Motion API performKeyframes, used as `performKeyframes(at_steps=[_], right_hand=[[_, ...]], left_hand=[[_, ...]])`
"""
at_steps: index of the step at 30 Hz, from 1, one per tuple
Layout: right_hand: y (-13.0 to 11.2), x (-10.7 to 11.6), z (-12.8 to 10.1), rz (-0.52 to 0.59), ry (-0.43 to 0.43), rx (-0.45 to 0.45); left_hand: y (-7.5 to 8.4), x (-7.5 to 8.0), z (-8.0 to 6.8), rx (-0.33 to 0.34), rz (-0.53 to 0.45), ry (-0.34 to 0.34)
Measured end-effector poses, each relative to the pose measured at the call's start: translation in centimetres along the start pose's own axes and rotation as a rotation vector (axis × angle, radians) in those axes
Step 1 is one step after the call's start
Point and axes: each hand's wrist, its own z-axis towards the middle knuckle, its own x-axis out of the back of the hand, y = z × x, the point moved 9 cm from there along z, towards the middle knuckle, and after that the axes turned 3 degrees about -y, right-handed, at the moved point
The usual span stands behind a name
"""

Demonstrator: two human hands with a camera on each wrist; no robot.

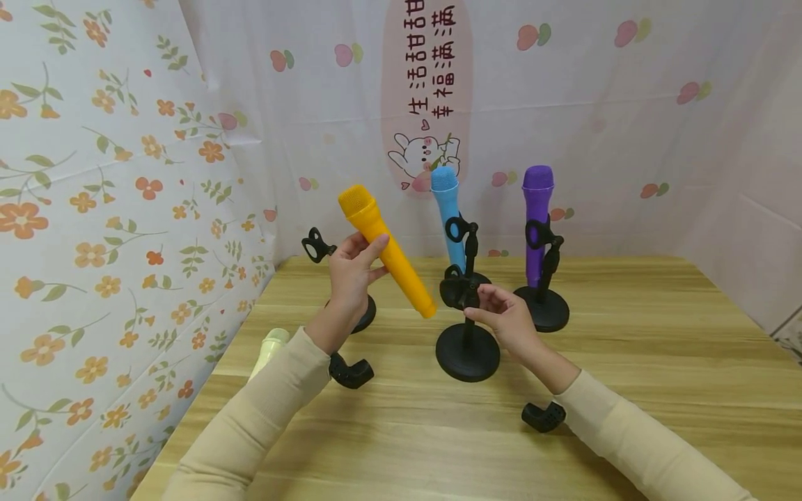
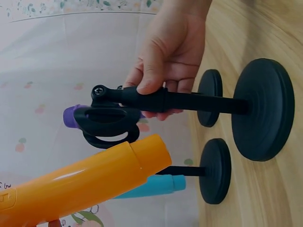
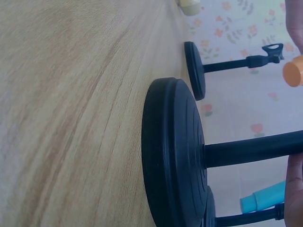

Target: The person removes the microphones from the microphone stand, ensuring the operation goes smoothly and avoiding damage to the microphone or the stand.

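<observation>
My left hand (image 1: 352,271) grips an orange microphone (image 1: 401,268) by its upper body, its head up to the left and its tail slanting down towards the front black microphone stand (image 1: 466,355). The microphone's tail end hangs close by the stand's clip (image 2: 106,124), apart from the ring in the head view. With thumb and fingers, my right hand (image 1: 506,321) holds that stand by its post, just below the clip. The stand's round base is on the table. In the right wrist view, only part of the right hand (image 3: 294,189) shows at the post.
Behind are a blue microphone (image 1: 445,191) and a purple microphone (image 1: 537,202), each upright at a black stand. Another stand's clip (image 1: 317,245) shows beyond my left hand. A pale yellow microphone (image 1: 271,348) and black curved pieces (image 1: 544,416) lie on the wooden table (image 1: 426,445).
</observation>
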Motion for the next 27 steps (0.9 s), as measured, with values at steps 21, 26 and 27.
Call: performKeyframes(at_steps=[21, 26, 27], right_hand=[[0.0, 0.1, 0.1, 0.017, -0.013, 0.014], [0.1, 0.0, 0.1, 0.018, -0.016, 0.015], [0.1, 0.0, 0.1, 0.019, -0.016, 0.015]], left_hand=[[-1.5, 1.6, -1.0, 0.048, 0.080, 0.014], [-2.0, 2.1, -1.2, 0.075, 0.107, 0.023], [-2.1, 2.1, -1.3, 0.077, 0.113, 0.023]])
